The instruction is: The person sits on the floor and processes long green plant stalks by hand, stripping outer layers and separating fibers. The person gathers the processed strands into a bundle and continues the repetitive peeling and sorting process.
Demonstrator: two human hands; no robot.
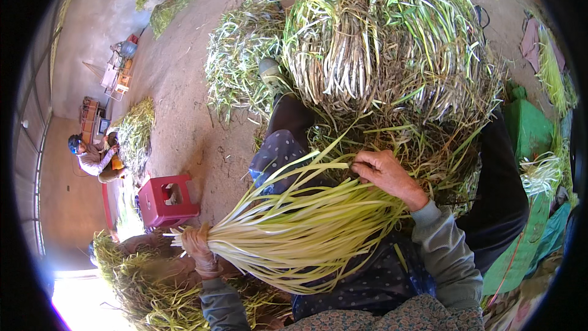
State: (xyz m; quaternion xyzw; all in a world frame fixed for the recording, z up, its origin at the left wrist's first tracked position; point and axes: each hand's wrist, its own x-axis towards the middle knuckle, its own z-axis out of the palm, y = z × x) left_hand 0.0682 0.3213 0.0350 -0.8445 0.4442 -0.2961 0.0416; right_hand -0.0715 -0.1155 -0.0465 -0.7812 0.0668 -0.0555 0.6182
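My left hand [198, 247], in a thin translucent glove, grips the white stem ends of a bundle of long yellow-green leaves [303, 225] resembling blanched garlic chives. The leaves fan out to the right across my lap, over a dark polka-dot apron [367, 292]. At the far upper edge of the bundle, my bare right hand [388, 174] pinches the tip of a leaf between thumb and forefinger. Beyond my hands lies a big heap of the same leafy plants [390, 46], with brown withered matter on it. Loose trimmed leaves [413, 147] lie between my legs.
A smaller pile [241, 55] stands beside the heap, near my boot [271, 73]. To the left are a red plastic stool [167, 200] and another leaf pile [151, 285]. A person [96, 156] sits farther off. Green sacking [528, 124] lies at right.
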